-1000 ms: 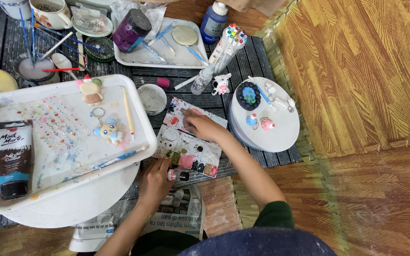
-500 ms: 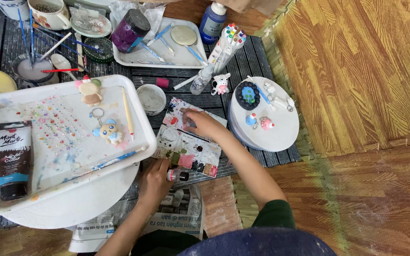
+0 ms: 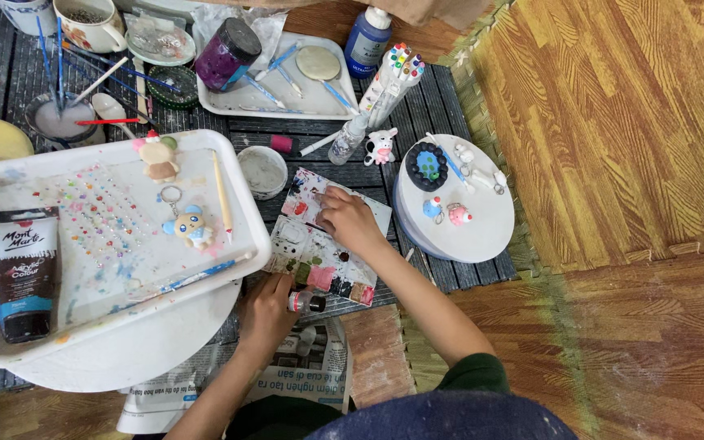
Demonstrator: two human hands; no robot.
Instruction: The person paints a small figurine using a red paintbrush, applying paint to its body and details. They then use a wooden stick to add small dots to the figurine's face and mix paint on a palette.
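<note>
My right hand (image 3: 350,218) rests on a paint-smeared white palette card (image 3: 319,257), fingers closed around what looks like a thin brush; its tip is hidden. My left hand (image 3: 269,310) grips a small paint bottle with a dark cap (image 3: 307,302) at the palette's near edge, over newspaper (image 3: 303,379). A big white tray (image 3: 116,236) to the left carries a black paint tube (image 3: 22,273), two small clay figure keychains (image 3: 187,226) and a wooden stick.
A round white stand (image 3: 482,220) at right holds little painted figures and a blue-green piece. Farther back are a second tray (image 3: 283,90) with brushes, a purple jar (image 3: 228,53), a blue bottle (image 3: 367,37), a marker pack (image 3: 391,77), cups and a water dish. Wooden floor lies right.
</note>
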